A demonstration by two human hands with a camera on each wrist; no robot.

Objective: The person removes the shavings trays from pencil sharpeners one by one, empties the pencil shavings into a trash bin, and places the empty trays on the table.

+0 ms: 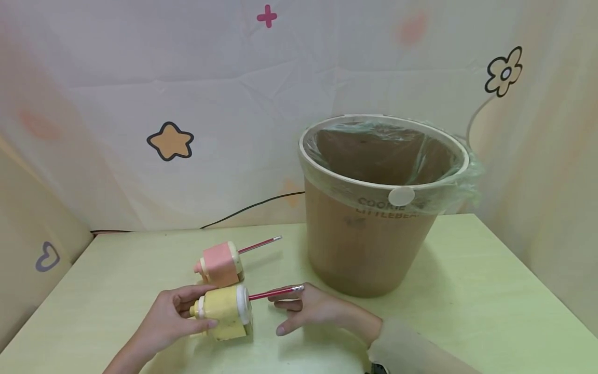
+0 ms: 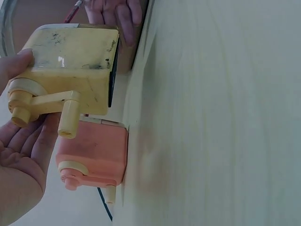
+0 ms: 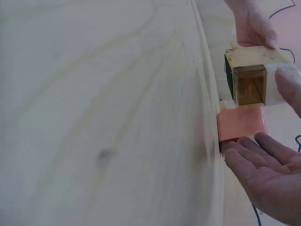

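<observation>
My left hand [image 1: 163, 318] grips a yellow crank pencil sharpener [image 1: 221, 307] by its handle end, thumb on the near side and fingers on the far side. A red pencil [image 1: 268, 295] sticks out of the sharpener's white front, its eraser end pointing right. Just right of it is my right hand [image 1: 314, 307], fingers loosely spread; the pencil's end overlaps the index finger, and whether they touch is unclear. Behind the yellow one, a pink pencil sharpener [image 1: 219, 264] stands on the table with another red pencil [image 1: 258, 244] in it. In the left wrist view the yellow crank [image 2: 51, 100] shows plainly.
A large brown bin [image 1: 366, 239] lined with a clear plastic bag stands at the back right of the pale green-yellow table [image 1: 490, 296]. A patterned cloth [image 1: 243, 119] hangs behind the table and at its sides.
</observation>
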